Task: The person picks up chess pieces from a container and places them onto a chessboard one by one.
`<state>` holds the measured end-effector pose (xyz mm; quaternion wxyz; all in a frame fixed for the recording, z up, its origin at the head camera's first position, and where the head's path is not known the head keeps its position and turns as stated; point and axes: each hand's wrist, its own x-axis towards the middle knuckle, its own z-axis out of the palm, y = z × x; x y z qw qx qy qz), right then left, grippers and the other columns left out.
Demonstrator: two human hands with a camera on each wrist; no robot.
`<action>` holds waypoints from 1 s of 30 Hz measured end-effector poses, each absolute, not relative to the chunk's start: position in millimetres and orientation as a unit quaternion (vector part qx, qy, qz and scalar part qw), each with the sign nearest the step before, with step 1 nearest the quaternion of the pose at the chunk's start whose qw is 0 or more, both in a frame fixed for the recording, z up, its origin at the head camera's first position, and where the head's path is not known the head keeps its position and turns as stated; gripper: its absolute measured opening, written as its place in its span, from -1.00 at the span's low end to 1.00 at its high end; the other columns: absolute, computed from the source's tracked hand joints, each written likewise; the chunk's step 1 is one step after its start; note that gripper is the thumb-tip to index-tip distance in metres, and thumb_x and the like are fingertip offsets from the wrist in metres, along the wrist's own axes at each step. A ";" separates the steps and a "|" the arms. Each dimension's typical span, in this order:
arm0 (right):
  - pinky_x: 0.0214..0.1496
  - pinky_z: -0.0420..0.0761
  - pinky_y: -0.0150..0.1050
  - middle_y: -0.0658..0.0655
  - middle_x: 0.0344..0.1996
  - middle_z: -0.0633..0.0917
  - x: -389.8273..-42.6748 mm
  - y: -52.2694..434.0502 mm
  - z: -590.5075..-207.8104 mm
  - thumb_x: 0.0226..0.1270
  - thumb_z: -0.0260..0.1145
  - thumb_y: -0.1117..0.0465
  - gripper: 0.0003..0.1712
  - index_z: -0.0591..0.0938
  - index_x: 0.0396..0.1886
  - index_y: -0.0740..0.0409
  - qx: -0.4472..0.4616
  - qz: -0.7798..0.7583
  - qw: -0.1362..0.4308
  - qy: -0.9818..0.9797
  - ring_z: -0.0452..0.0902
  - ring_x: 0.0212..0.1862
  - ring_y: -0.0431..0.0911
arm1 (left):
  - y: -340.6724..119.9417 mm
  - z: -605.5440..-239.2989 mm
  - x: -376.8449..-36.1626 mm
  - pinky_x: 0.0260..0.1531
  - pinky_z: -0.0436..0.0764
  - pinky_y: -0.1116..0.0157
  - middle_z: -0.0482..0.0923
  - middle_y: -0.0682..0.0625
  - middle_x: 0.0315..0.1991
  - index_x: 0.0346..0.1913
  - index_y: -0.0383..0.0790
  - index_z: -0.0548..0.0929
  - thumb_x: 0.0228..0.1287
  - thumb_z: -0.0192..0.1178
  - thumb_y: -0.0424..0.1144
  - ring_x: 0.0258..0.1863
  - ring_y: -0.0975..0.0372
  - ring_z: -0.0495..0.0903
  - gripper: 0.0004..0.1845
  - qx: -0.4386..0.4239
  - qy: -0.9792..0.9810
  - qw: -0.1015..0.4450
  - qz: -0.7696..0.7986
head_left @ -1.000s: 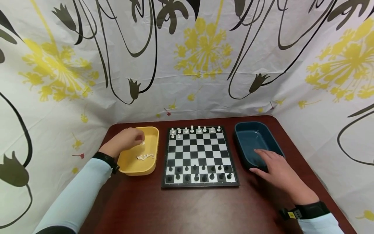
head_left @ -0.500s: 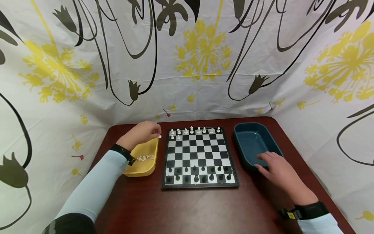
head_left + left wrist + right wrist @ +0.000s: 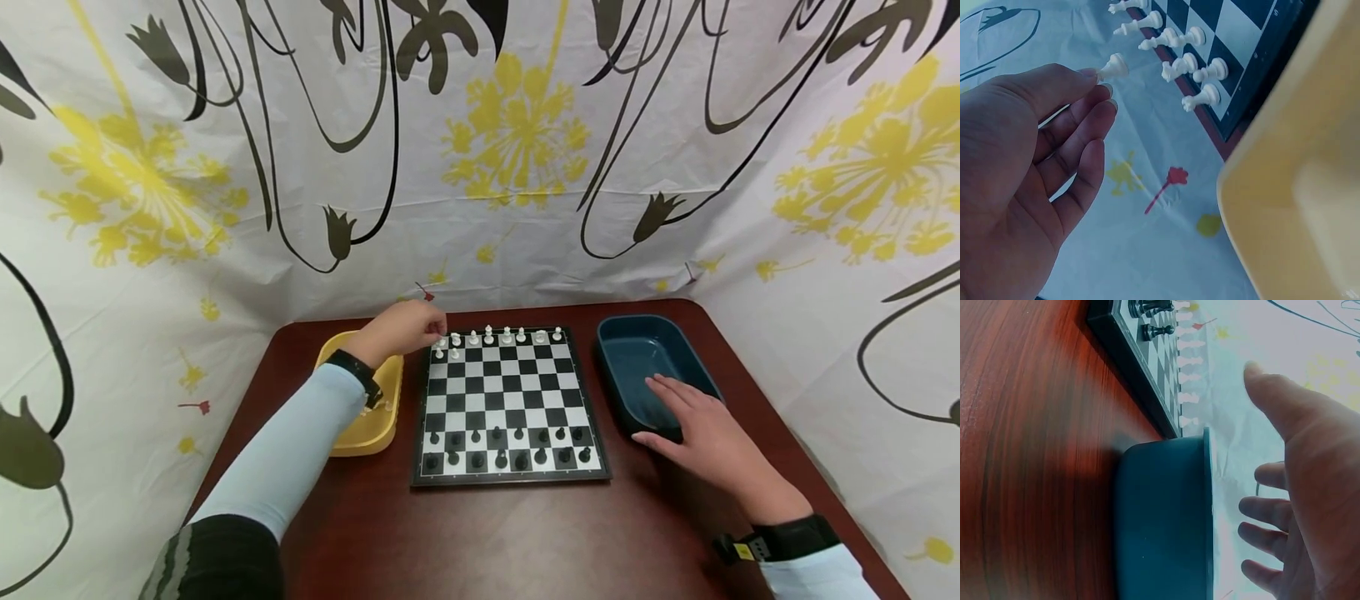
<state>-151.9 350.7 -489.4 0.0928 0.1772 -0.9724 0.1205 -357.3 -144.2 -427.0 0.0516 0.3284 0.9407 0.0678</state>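
Between thumb and fingertips my left hand (image 3: 408,326) pinches a white chess pawn (image 3: 1114,67), seen in the left wrist view. In the head view that hand is over the far left corner of the chessboard (image 3: 492,389), and its fingers hide the pawn. White chess pieces (image 3: 507,335) stand along the board's far row, with two white pawns (image 3: 454,353) before them at the left. Two rows of black chess pieces (image 3: 501,457) stand on the near side. My right hand (image 3: 701,429), fingers spread and relaxed, hovers at the near rim of the blue tray (image 3: 1166,519).
A yellow tray (image 3: 395,400) stands left of the board, partly under my left forearm, with white pieces (image 3: 381,406) in it. The dark red table (image 3: 510,533) meets a patterned cloth (image 3: 510,250) behind and at both sides.
My left hand has risen out of the yellow tray with the white pawn and moved right to the board's far left corner. The right hand has shifted only slightly.
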 end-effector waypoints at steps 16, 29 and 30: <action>0.40 0.37 0.60 0.43 0.56 0.47 -153.2 348.0 -488.6 0.40 0.51 -0.37 0.07 0.45 0.64 0.21 0.168 0.115 0.076 -0.976 0.40 0.50 0.45 | -99.7 -446.8 -377.1 -0.03 0.67 0.15 0.73 0.08 -0.15 -0.01 -0.09 0.82 0.62 0.30 -0.20 -0.17 0.18 0.65 -0.88 0.351 0.932 0.076 0.056; 0.40 0.40 0.58 0.43 0.52 0.51 -147.8 350.1 -486.4 0.39 0.55 -0.31 0.04 0.48 0.62 0.23 0.168 0.119 0.083 -0.975 0.44 0.47 0.44 | -77.6 -470.0 -388.7 -0.20 0.59 0.20 0.67 0.08 -0.27 -0.20 -0.01 0.77 0.56 0.32 -0.27 -0.31 0.18 0.58 -0.89 0.326 0.939 0.098 0.048; 0.40 0.40 0.58 0.43 0.52 0.51 -147.3 350.2 -486.3 0.39 0.56 -0.30 0.03 0.49 0.61 0.23 0.167 0.119 0.083 -0.975 0.44 0.47 0.44 | -77.2 -471.1 -388.9 -0.21 0.59 0.20 0.67 0.09 -0.28 -0.22 0.00 0.77 0.56 0.32 -0.28 -0.32 0.18 0.58 -0.88 0.325 0.940 0.097 0.047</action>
